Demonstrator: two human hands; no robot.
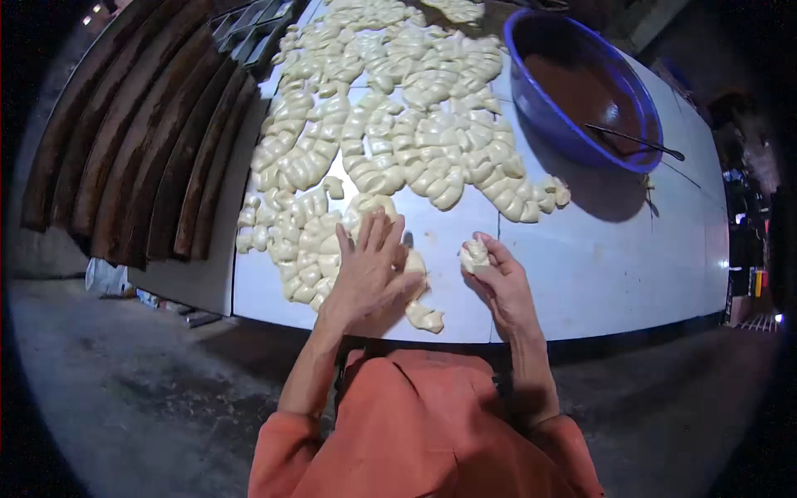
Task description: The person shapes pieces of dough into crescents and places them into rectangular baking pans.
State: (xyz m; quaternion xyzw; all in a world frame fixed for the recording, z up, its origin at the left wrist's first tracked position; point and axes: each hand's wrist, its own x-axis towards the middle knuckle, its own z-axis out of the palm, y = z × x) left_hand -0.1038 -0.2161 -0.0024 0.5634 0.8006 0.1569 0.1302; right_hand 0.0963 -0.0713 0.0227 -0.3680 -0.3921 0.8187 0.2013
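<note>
- The left hand [374, 264] lies over pale dough pieces [309, 245], fingers spread and loose.
- The right hand [508, 282] pinches a small lump [475, 256] over the white surface [598, 278].

Pale dough lump [475, 255] in right hand [507, 280]; glossy segmented dough [436, 145] across table [614, 274].

We lose some pale dough [372, 203] beneath the left hand [372, 272] (the lower edge crops the orange shirt [407, 427]).

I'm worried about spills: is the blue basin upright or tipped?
Upright: the blue basin sits on the white table, mouth facing up, brown contents inside.
</note>
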